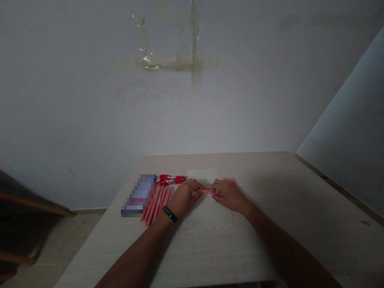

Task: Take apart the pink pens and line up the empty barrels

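My left hand (186, 196) and my right hand (229, 195) meet over a sheet of pale paper (210, 214) on the wooden table (285, 224). Both are closed on the ends of one pink pen barrel (210, 192) held level between them. A black band sits on my left wrist. Several pink barrels (157, 203) lie in a row just left of my left hand. A few red-capped pen parts (171, 180) lie beyond them. More pink pieces (231, 181) peek out behind my right hand.
A blurred-out flat box (139, 195) lies left of the pink barrels, near the table's left edge. A grey wall with tape marks rises behind the table. A dark wooden piece of furniture (21, 208) stands at the far left on the floor.
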Available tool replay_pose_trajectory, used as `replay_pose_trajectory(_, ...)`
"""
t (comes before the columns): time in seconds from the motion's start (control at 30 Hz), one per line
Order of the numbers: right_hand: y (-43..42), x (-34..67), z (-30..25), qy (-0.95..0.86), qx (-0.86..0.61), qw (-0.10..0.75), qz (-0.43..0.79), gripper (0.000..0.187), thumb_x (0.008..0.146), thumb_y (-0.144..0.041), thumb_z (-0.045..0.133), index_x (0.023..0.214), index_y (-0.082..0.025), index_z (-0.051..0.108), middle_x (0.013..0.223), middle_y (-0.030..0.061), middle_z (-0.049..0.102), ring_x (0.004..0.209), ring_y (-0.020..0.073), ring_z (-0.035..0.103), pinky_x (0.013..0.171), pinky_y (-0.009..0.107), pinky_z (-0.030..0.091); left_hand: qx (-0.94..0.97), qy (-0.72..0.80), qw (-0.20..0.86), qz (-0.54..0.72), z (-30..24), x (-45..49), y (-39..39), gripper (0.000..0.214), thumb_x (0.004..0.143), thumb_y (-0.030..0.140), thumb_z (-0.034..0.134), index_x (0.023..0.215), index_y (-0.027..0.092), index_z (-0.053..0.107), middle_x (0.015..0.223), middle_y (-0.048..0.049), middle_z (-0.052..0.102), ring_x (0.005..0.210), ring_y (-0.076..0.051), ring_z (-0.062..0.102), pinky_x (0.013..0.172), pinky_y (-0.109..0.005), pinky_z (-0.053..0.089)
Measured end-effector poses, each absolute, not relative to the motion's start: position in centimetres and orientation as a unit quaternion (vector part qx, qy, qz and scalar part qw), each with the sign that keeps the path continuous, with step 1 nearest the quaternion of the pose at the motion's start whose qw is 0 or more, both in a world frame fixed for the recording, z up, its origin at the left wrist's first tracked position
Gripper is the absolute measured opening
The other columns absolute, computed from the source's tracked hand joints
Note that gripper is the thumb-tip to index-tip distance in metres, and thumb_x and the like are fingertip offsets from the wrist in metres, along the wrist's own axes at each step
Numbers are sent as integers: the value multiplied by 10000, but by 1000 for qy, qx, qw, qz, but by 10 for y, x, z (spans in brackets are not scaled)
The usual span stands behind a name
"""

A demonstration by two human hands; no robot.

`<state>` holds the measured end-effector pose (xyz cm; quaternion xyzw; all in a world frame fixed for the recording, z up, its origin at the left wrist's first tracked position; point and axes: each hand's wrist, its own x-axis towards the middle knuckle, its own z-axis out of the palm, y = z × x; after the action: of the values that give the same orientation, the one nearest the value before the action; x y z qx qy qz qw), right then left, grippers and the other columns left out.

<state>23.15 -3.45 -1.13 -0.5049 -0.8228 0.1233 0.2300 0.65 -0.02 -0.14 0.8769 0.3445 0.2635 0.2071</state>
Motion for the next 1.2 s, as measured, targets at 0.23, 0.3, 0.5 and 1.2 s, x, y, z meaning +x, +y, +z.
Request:
replay_pose_trajectory(0.23,-34,233,-14,-821,-517,212,119,251,876,-226,613,1093,-316,702,955,19,661,876,185,559,862,337,330,861,365,213,282,-4,7,0,141,879,159,577,978,183,674,955,-56,672,896,-180,608,832,-308,471)
replay_pose_trajectory(0.3,-34,233,-13,-822,-518,207,111,250,868,-216,618,1082,-314,700,952,16,660,878,186,555,868,341,323,856,369,217,289,-4,7,1,139,880,155,562,972,180,663,954,-57,665,882,-174,611,813,-300,480)
replay_pose_trajectory(0.5,-32,235,-11,-817,-533,201,85,240,831,-159,615,1019,-286,693,969,7,679,860,179,566,855,336,323,837,401,201,314,-6,5,3,112,882,208,574,952,174,653,962,-70,652,852,-173,623,758,-289,498)
replay_pose_trajectory(1.2,-26,240,-15,-767,-557,291,131,211,867,-197,563,1043,-246,668,826,4,686,710,147,607,695,264,424,813,478,215,254,-15,2,5,263,880,303,579,1111,183,621,795,-34,703,687,-160,642,607,-246,427)
